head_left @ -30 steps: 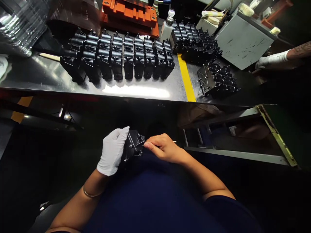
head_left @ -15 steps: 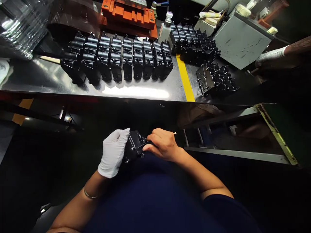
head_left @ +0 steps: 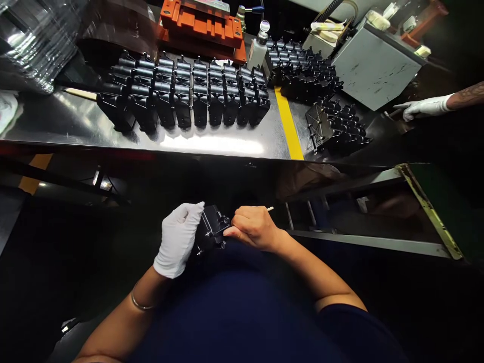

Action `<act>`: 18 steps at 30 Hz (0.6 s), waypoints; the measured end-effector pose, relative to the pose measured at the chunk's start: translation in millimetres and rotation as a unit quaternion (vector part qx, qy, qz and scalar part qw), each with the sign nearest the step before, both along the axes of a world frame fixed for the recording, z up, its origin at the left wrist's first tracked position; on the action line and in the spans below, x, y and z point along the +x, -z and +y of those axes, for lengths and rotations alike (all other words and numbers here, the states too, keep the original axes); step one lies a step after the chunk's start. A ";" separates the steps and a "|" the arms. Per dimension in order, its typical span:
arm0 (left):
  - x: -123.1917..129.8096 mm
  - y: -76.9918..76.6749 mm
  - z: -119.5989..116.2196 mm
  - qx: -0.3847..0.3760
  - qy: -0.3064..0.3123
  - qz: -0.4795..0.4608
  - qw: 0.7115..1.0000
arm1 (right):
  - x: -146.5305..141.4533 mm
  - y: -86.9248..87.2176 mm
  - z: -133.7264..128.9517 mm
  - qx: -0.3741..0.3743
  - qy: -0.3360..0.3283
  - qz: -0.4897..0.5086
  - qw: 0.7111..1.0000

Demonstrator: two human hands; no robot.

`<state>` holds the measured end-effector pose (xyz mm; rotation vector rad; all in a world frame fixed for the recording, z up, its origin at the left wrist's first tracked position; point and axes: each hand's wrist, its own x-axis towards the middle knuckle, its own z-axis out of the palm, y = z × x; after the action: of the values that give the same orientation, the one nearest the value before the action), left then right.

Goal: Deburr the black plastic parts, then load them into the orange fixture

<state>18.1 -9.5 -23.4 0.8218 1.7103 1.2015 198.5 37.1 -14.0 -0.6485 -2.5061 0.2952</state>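
Two hands meet over one black moulded plastic part (head_left: 212, 229), held in the air just above the person's navy top (head_left: 242, 312). The white-gloved left hand (head_left: 177, 241) is closed around one side of it, and a thin bangle (head_left: 141, 304) circles that wrist. The bare right hand (head_left: 254, 229) is curled around a thin white stick (head_left: 269, 208), with its thumb at the part's edge. The work in hand appears to be close handling of this single part, and it seems to call for a steady left-hand hold while the right works at it. Beyond, on the steel bench (head_left: 151, 136), stand rows of similar black parts (head_left: 181, 91), more in a cluster past a yellow stripe (head_left: 288, 121). Farthest off are an orange fixture (head_left: 200, 30), a grey metal box (head_left: 374, 63) and a co-worker's gloved hand (head_left: 423, 107).
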 end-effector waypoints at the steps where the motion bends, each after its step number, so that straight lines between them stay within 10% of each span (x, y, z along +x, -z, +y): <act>1: -0.1 -0.1 -0.2 0.000 -0.003 -0.005 1.000 | 0.7 -0.4 0.0 -0.021 -0.011 0.019 1.000; 14: -3.8 10.7 0.8 0.017 -0.028 0.007 0.999 | -3.7 10.9 -5.0 -0.057 -0.041 0.062 0.996; 18: -6.6 17.8 15.4 0.032 -0.049 0.045 0.997 | -12.3 33.0 -12.6 -0.112 0.051 0.128 0.984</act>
<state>11.6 6.0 -41.2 0.8511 1.8110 1.3074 186.2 24.5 -47.0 -0.7713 -2.2045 0.5903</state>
